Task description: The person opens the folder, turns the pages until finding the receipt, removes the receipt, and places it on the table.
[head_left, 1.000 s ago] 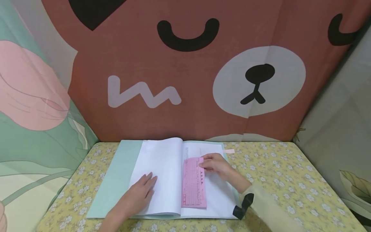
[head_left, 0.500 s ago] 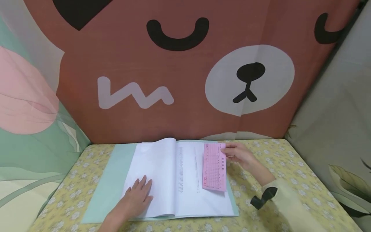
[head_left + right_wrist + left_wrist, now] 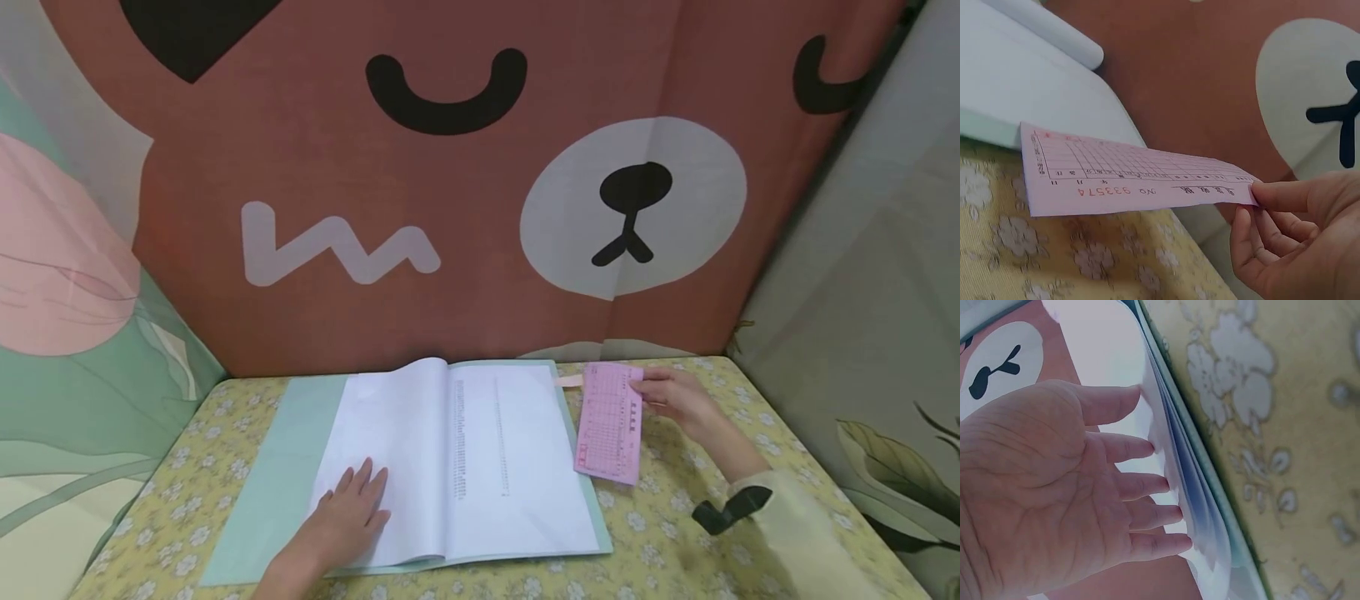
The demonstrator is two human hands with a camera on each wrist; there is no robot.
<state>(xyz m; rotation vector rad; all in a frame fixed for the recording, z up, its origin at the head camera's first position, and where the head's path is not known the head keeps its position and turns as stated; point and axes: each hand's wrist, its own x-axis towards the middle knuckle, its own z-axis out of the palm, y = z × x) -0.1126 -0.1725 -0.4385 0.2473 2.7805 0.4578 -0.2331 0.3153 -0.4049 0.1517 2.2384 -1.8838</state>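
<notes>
A pink printed receipt slip is pinched at its upper right edge by my right hand, just beyond the right side of an open book. In the right wrist view the slip stretches away from thumb and fingertips, showing a ruled form and a red number. My left hand rests with fingers spread on the left page of the open book, which has white pages and a pale green cover. Straight fingers of the left hand touch the page in the left wrist view. Columns of small print run down the right page.
A yellow flowered cloth covers the table. A small pale pink tab sticks out at the book's upper right edge. Behind the table hangs a brown curtain with a bear's face, and printed curtains stand at both sides.
The right hand has carried the pink slip rightward, from over the right page to beyond the book's edge, uncovering the printed columns. The left hand has stayed on the left page.
</notes>
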